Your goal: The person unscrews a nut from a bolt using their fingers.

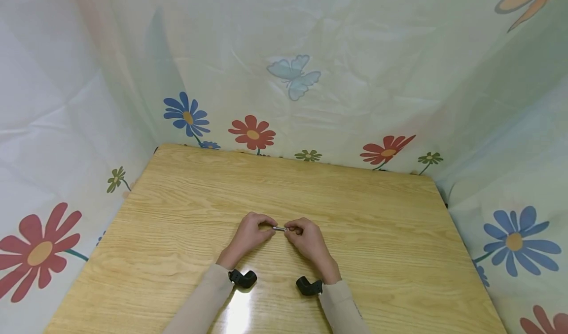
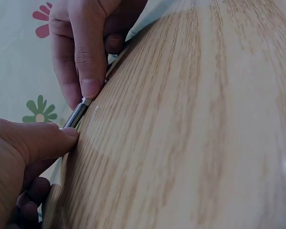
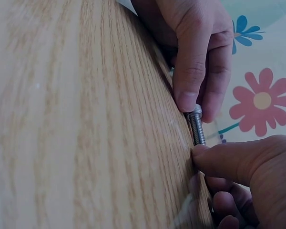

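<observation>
Between my two hands is a small metal bolt (image 1: 280,229) with a threaded shank. My left hand (image 1: 252,234) pinches its head end between thumb and fingers; the round head (image 3: 196,110) shows at those fingertips in the right wrist view. At the opposite end, my right hand (image 1: 308,239) pinches what looks like a nut (image 2: 87,101), partly covered by the thumb and finger. Bare thread (image 2: 76,116) is visible between the two grips. The bolt lies roughly level, close above the tabletop. Whether it touches the wood I cannot tell.
The wood-grain table (image 1: 368,216) spreads around both hands. Black wrist cameras (image 1: 242,279) sit on both wrists. A flower-printed curtain (image 1: 337,102) hangs behind the table and along both sides.
</observation>
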Demonstrator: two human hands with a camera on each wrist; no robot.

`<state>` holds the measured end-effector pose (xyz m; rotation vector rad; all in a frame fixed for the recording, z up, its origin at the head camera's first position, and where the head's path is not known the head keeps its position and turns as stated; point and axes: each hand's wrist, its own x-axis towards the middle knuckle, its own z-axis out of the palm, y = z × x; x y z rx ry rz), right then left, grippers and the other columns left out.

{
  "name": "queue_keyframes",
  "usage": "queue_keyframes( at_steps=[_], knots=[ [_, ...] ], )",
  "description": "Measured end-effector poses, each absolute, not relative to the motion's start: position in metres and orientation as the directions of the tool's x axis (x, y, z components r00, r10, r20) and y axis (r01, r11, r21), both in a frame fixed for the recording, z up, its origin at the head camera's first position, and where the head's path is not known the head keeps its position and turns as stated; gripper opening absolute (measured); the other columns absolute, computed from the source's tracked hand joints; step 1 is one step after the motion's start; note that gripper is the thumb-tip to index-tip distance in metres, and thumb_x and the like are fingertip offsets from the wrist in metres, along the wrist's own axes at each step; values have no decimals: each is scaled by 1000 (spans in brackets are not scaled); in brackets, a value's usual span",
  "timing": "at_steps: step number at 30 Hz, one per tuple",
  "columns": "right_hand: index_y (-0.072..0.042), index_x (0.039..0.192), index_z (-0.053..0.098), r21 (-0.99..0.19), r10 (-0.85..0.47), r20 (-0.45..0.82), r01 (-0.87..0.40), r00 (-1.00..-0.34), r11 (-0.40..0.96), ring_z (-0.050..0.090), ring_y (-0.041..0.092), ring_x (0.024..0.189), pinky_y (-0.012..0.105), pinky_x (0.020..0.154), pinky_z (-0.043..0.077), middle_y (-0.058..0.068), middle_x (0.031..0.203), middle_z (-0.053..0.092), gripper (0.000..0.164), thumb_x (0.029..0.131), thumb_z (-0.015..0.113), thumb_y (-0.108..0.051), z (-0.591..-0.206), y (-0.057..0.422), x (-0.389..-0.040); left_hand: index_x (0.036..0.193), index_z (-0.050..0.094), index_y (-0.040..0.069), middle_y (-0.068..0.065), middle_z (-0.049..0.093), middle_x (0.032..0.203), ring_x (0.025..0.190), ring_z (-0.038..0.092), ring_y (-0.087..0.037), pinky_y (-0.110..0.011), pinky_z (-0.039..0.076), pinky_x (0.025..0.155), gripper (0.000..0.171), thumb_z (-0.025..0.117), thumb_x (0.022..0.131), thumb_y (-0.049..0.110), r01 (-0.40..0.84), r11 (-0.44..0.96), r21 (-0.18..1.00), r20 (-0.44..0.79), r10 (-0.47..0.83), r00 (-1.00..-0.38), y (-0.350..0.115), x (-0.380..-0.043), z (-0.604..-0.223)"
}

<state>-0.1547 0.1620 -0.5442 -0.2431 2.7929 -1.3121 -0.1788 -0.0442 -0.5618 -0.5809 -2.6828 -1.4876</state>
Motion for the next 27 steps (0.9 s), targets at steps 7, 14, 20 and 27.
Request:
queue_keyframes(
  at_steps=[7, 14, 20, 27],
  knots=[
    [-9, 107, 79, -772, -159, 21, -118, -987, 624, 61, 12, 86, 28, 76, 52, 3, 98, 70, 14, 94, 75, -9, -542, 162, -154, 97, 82, 12, -1, 79, 100, 100, 72, -20, -41, 56, 93, 13, 81, 85, 8, 329, 481, 813, 193, 311, -931, -44, -178, -563],
    [-9, 108, 78, -774, -164, 28, -125, -986, 621, 62, 13, 87, 29, 76, 52, 3, 99, 70, 14, 94, 75, -9, -542, 162, -154, 98, 82, 12, -2, 79, 101, 102, 71, -21, -42, 55, 94, 13, 81, 86, 8, 328, 491, 807, 192, 308, -932, -45, -178, -562],
    [-9, 106, 78, -772, -161, 23, -120, -987, 624, 61, 12, 86, 28, 75, 51, 3, 99, 70, 13, 93, 76, -10, -542, 162, -154, 98, 82, 11, -3, 79, 101, 102, 71, -21, -43, 55, 94, 13, 81, 86, 7, 328, 483, 812, 190, 312, -931, -44, -177, -559],
    [-10, 107, 78, -776, -154, 1, -98, -988, 623, 59, 13, 86, 28, 76, 50, 3, 100, 69, 14, 94, 76, -10, -541, 162, -153, 100, 82, 12, -2, 79, 103, 104, 71, -22, -43, 55, 95, 14, 80, 87, 8, 332, 493, 804, 187, 320, -929, -45, -177, -560]
  ],
)
